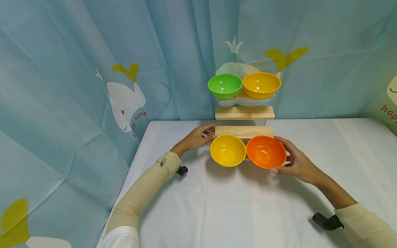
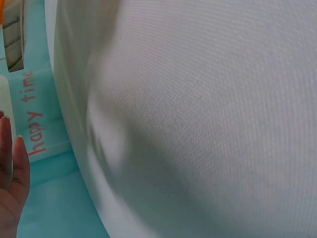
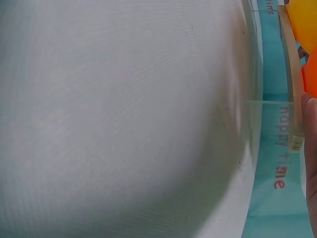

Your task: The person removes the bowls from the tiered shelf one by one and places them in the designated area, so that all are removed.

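White tablecloth (image 2: 198, 119) filling both wrist views, bowls nearly hidden.

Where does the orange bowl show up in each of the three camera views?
Head view: the orange bowl sits centre right on the lowest wooden step, beside the yellow bowl, with the right hand curled round its right side.
Left wrist view: not in it.
Right wrist view: only an orange sliver at the right edge.
Shared landmark: the white tablecloth, which fills both wrist views.
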A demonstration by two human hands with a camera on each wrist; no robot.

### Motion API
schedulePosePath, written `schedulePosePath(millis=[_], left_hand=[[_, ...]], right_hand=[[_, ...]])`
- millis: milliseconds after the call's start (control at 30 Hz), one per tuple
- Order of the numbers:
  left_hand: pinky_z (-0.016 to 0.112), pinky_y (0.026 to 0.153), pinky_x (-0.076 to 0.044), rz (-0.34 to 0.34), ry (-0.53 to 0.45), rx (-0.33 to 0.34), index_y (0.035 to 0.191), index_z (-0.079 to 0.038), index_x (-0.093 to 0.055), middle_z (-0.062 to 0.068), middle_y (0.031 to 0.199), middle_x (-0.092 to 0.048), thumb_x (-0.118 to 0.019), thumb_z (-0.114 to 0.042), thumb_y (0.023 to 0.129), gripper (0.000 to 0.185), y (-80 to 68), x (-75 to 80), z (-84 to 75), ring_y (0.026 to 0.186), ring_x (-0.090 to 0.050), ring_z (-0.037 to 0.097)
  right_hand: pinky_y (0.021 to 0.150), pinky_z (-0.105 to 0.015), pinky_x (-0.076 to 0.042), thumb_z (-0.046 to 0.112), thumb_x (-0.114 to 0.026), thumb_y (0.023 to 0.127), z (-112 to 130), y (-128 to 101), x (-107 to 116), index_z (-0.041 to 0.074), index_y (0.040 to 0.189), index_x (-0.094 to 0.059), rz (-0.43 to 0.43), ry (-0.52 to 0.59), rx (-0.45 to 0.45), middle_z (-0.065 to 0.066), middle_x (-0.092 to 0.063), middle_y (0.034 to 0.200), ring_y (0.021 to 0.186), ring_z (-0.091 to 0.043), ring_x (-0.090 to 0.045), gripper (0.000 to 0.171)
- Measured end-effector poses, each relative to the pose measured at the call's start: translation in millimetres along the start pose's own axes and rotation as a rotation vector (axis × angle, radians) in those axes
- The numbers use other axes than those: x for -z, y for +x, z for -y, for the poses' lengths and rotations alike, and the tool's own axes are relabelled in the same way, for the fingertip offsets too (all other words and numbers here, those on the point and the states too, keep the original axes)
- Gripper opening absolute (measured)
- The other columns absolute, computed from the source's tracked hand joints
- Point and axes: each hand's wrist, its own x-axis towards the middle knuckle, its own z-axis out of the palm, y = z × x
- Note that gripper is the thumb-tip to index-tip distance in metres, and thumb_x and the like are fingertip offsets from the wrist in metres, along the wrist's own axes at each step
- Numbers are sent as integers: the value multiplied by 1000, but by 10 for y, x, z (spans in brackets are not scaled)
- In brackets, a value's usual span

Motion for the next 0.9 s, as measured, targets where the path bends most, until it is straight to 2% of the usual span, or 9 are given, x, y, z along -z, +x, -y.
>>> schedulePosePath(millis=[567, 733, 900], left_hand=[[30, 90, -48, -4, -3, 25, 145, -19, -39, 1, 129, -53, -55, -39, 96, 55, -7, -13, -4, 109, -55, 13], [29, 89, -49, -3, -24, 29, 144, -22, -40, 1, 129, -53, -55, -39, 95, 54, -6, -8, -13, 109, -55, 13], [30, 90, -48, -5, -11, 22, 145, -19, -40, 1, 129, -53, -55, -39, 95, 55, 1, -11, -7, 109, -55, 13]], right_hand=[[70, -27, -56, -1, -82, 69, -18, -22, 30, 18, 147, -26, -17, -17, -8, -5, -40, 134, 99, -4, -58, 98], [69, -27, -57, -4, -82, 68, -24, -29, 31, 16, 146, -28, -28, -8, 11, -2, -43, 131, 96, -7, -60, 98], [68, -27, -57, -4, -83, 67, 6, -47, 41, 15, 146, -28, -44, -21, 15, 0, -43, 130, 96, -6, -60, 97]])
